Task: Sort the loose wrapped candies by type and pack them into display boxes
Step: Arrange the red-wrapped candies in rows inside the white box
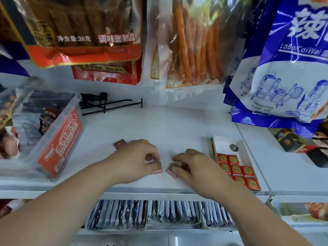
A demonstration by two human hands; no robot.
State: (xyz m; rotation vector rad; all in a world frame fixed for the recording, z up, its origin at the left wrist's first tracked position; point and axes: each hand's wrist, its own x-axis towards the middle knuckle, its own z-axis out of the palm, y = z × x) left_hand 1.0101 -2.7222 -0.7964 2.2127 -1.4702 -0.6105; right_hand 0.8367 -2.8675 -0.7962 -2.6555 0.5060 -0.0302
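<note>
Fingers (pixel 154 158) of left hand (pixel 134 157) and right hand (pixel 197 168) curled round pink candies (pixel 157 169); red candies (pixel 236 169) in display box (pixel 224 144)

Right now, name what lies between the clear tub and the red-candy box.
Head view: a dark red candy, then the left hand pinching the left pink candy, the right hand pinching the right pink candy.

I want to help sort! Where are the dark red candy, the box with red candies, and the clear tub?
dark red candy (pixel 119 144): head view, its top face.
display box (pixel 222 146): head view, its bare white floor.
clear tub (pixel 61 141): head view, the red label on its wall.
</note>
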